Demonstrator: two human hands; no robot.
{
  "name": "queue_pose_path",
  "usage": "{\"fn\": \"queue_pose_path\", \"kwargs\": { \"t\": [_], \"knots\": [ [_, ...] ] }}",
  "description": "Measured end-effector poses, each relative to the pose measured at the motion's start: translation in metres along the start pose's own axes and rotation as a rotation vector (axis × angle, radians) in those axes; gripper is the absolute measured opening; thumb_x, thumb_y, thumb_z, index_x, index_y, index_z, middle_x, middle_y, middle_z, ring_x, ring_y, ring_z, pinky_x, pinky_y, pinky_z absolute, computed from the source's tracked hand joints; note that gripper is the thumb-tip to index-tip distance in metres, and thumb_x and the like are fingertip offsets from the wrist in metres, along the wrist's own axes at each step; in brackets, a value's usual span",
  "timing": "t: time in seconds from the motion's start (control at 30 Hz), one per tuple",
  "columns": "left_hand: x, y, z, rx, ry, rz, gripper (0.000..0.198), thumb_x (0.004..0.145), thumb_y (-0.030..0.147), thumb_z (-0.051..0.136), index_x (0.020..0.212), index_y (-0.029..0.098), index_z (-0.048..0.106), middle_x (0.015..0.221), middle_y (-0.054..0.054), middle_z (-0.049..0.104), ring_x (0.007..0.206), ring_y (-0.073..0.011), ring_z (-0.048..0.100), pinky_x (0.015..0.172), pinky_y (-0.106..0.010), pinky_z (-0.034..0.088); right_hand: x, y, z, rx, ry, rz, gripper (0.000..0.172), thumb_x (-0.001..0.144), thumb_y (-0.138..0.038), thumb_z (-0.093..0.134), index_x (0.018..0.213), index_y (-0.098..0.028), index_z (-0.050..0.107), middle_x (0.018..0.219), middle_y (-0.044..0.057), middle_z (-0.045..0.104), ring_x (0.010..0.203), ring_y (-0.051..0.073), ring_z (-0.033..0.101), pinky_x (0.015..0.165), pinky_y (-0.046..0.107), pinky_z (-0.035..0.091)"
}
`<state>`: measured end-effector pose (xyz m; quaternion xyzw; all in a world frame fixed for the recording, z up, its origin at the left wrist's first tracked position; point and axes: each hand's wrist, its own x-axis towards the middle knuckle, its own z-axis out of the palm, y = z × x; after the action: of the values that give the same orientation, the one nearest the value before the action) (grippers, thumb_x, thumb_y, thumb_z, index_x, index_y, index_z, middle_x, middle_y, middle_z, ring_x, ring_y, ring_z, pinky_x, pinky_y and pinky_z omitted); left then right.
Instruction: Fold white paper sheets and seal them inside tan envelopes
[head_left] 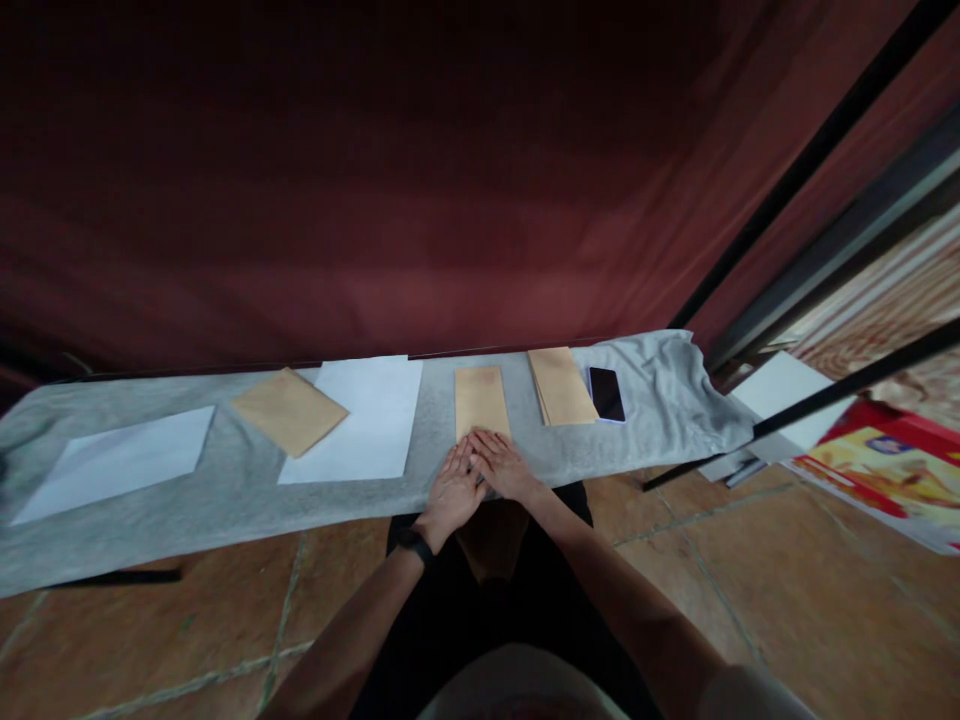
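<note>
A brown paper envelope lies upright to me on the grey cloth, straight ahead. My left hand, with a dark band on its wrist, rests at the envelope's near end. My right hand lies on that same end, its fingers stretched out flat. The two hands meet there, with fingertips close together or partly overlapping. Both hands look open and hold nothing. They cover the envelope's near edge, so whether it is folded there cannot be seen.
Right of the hands lie several stacked brown envelopes and a phone. White sheets sit to the left, partly under another brown envelope. More white paper lies farther left. A red-and-yellow box stands on the right.
</note>
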<state>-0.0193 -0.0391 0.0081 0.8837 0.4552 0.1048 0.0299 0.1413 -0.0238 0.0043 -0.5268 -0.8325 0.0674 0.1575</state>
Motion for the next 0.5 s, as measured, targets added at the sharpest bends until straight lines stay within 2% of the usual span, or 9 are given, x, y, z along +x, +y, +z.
{"fn": "queue_pose_path", "kwargs": {
  "t": [0.13, 0.23, 0.33, 0.5],
  "knots": [
    [-0.001, 0.001, -0.002, -0.005, 0.020, 0.020, 0.056, 0.101, 0.047, 0.045, 0.145, 0.014, 0.055, 0.160, -0.018, 0.044, 0.152, -0.0306, 0.034, 0.123, -0.051, 0.035, 0.016, 0.020, 0.000, -0.020, -0.106, 0.024, 0.050, 0.111, -0.040, 0.028, 0.154, -0.021, 0.045, 0.162, 0.006, 0.042, 0.150, 0.017, 0.039, 0.124, 0.040, 0.033],
    [-0.001, 0.000, -0.002, -0.009, 0.029, 0.017, 0.055, 0.101, 0.050, 0.047, 0.145, 0.019, 0.056, 0.161, -0.016, 0.042, 0.152, -0.0310, 0.035, 0.123, -0.051, 0.034, 0.028, 0.037, -0.002, -0.029, -0.100, 0.005, 0.050, 0.111, -0.043, 0.028, 0.154, -0.024, 0.045, 0.163, 0.004, 0.040, 0.151, 0.015, 0.037, 0.125, 0.038, 0.030],
    [-0.001, 0.001, -0.003, -0.014, 0.048, 0.014, 0.057, 0.100, 0.050, 0.050, 0.150, 0.021, 0.051, 0.163, -0.016, 0.039, 0.152, -0.0315, 0.035, 0.123, -0.050, 0.035, 0.043, 0.049, -0.004, -0.044, -0.091, 0.015, 0.051, 0.110, -0.043, 0.027, 0.156, -0.026, 0.042, 0.165, 0.002, 0.036, 0.152, 0.014, 0.034, 0.127, 0.038, 0.025],
    [-0.001, 0.002, -0.004, -0.022, 0.087, 0.018, 0.061, 0.099, 0.049, 0.054, 0.154, 0.023, 0.046, 0.164, -0.015, 0.036, 0.152, -0.0310, 0.034, 0.123, -0.049, 0.034, 0.067, 0.064, -0.007, -0.087, -0.196, 0.040, 0.055, 0.109, -0.044, 0.025, 0.160, -0.024, 0.034, 0.169, 0.004, 0.024, 0.156, 0.020, 0.025, 0.129, 0.041, 0.018]
  ]
}}
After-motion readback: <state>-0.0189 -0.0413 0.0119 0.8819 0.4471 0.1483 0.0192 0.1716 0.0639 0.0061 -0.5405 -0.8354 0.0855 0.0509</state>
